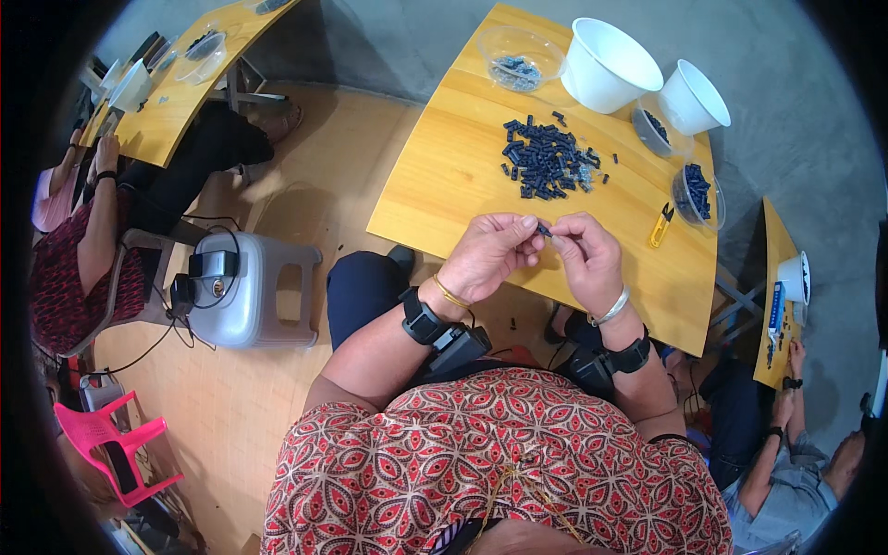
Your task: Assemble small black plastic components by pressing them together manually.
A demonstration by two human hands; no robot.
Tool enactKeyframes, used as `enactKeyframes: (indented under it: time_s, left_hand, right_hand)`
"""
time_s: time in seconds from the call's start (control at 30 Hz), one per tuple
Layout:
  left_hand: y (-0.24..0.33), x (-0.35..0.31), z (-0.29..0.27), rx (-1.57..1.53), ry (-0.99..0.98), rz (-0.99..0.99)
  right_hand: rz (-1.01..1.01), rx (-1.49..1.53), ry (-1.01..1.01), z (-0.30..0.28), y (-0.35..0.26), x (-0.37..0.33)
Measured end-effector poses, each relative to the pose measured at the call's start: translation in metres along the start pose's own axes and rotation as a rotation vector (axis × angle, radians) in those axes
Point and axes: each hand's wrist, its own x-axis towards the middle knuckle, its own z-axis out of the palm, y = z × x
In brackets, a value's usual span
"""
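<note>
Just past the table's near edge, my left hand (492,252) pinches a small black cylindrical part (544,230) between thumb and fingers. My right hand (590,258) meets it from the right, fingertips pressed together at the part's end. Whether those fingertips also grip a second tiny piece is hidden. Beyond my hands lies a pile of similar black parts (544,159) on the wooden table (435,176). Small clear or silvery pieces (586,172) are mixed in at its right side. To the right of my right hand, yellow thread snips (660,225) lie on the tabletop.
Along the table's far side stand a clear bowl of silvery pieces (516,72), a large white tub (609,69) and a smaller white tub (694,97). Clear bowls of black parts (698,192) line the right edge. A grey stool (250,291) with cables stands left; people sit at tables both sides.
</note>
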Motion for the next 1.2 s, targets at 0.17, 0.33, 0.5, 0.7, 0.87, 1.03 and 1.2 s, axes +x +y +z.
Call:
enactKeyframes:
  time_s: [0.17, 0.33, 0.5, 0.7, 0.87, 1.03, 1.2]
  left_hand:
    - [-0.001, 0.0, -0.002, -0.013, 0.009, -0.004]
    - [-0.003, 0.001, -0.001, 0.015, 0.024, 0.018]
    - [-0.004, 0.002, -0.002, 0.098, 0.056, 0.022]
    - [-0.001, 0.001, 0.001, 0.178, 0.055, 0.045]
    - [0.001, 0.0, 0.001, 0.098, 0.018, 0.023]
    - [0.003, -0.001, 0.004, 0.089, 0.032, 0.013]
    - [0.001, 0.0, -0.001, 0.099, 0.03, 0.018]
  right_hand:
    - [-0.166, -0.083, -0.023, -0.002, -0.003, 0.005]
    - [-0.228, -0.077, -0.047, 0.0, -0.001, 0.006]
    - [-0.125, -0.077, -0.006, 0.002, 0.007, 0.003]
    - [-0.125, -0.136, -0.029, -0.003, 0.007, 0.003]
    - [-0.115, -0.118, 0.003, -0.002, 0.001, 0.003]
    - [-0.113, -0.1, 0.008, -0.003, 0.002, 0.004]
    - [-0.121, -0.136, -0.001, -0.003, 0.002, 0.005]
